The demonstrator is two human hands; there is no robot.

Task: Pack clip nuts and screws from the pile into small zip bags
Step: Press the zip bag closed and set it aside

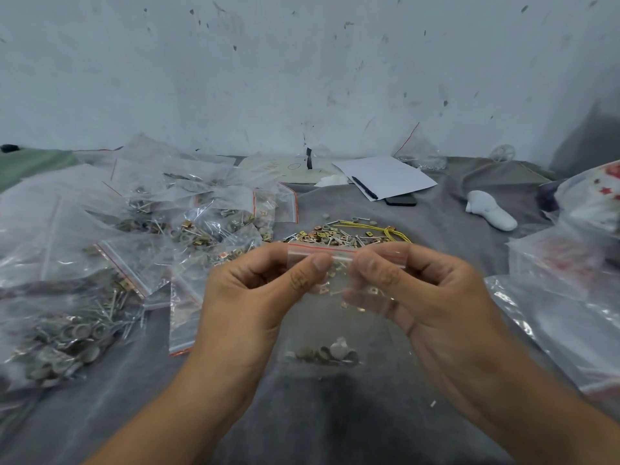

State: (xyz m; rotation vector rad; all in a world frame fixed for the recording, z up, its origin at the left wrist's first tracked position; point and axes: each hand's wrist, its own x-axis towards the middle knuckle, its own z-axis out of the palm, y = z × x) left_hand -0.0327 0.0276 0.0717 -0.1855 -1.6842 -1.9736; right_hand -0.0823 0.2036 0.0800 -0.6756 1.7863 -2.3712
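your left hand and right hand both hold one small zip bag in front of you, above the grey cloth that covers the bench. each grip is clamped on the bag's top edge: left thumb and curled fingers pinch the red-lined zip strip on its left part, right thumb and fingers pinch it on the right, thumbs close together near the middle. the bag hangs down from the strip, clear, and a few clip nuts and screws show through it just below your thumbs — some right fingers lie behind the plastic.

the loose pile of brass clip nuts, screws and washers lies on the cloth just beyond your hands, with a yellow cord across its far right side. a smaller heap of round washers lies on the cloth nearer you, seen below the hanging bag, between your wrists.

to your left, filled bags are heaped together, and a bigger bag of grey parts lies nearest the left edge. to your right, large plastic bags — their contents unclear. farther back: a white sheet with a pen on it, a dark phone partly under the sheet, and a white object to the right.
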